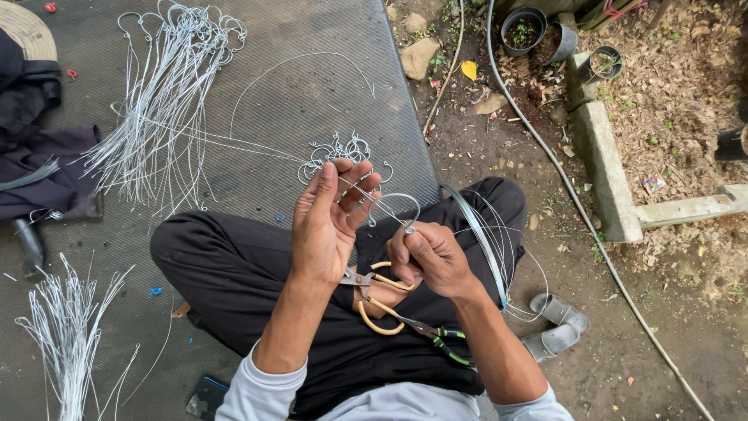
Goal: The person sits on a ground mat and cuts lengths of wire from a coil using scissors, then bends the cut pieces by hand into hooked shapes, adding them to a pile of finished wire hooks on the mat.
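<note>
Thin silver wire slants from the left hand, fingers spread, down-right to the right hand, fingertips pinching its near end.

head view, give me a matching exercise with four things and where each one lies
Things:
1. bundle of long silver wires with hooked ends
2. scissors with tan loop handles
3. pair of grey sandals
4. small black plant pot

Places:
A. on the bare dirt by the person's right elbow
B. on the lap, below both hands
C. spread on the grey mat, upper left
D. at the top of the view, beside the pale hose

Pairs: 1-C, 2-B, 3-A, 4-D
</note>
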{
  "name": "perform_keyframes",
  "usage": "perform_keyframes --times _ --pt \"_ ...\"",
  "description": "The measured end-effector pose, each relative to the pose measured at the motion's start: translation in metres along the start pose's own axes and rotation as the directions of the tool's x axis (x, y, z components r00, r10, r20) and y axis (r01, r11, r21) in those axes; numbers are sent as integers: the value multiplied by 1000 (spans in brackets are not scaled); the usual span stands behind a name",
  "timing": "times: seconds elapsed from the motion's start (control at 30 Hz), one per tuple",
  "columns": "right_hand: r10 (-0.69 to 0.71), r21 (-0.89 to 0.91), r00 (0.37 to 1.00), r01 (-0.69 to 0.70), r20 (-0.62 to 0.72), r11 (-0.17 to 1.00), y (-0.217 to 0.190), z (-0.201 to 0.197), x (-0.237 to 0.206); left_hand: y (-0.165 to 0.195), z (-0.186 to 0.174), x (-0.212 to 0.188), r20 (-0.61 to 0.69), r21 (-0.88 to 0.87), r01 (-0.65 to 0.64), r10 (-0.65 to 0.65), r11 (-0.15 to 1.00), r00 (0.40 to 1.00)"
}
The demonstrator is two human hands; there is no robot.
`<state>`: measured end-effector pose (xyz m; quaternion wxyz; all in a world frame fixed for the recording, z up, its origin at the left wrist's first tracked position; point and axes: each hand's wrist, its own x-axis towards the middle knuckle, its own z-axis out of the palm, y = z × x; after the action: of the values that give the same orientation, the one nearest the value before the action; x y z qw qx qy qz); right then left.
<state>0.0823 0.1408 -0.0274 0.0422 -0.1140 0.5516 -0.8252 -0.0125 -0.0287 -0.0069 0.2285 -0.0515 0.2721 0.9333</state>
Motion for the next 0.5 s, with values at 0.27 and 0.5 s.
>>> perform_keyframes --times 0.27,0.5 --pt "59 -100 998 -56 23 993 1 0 -1 -7 -6 -2 146 -31 244 -238 969 960" --pt "-87 -423 996 78 -3 903 -3 9 2 -8 -5 -6 287 111 393 -408 913 866"
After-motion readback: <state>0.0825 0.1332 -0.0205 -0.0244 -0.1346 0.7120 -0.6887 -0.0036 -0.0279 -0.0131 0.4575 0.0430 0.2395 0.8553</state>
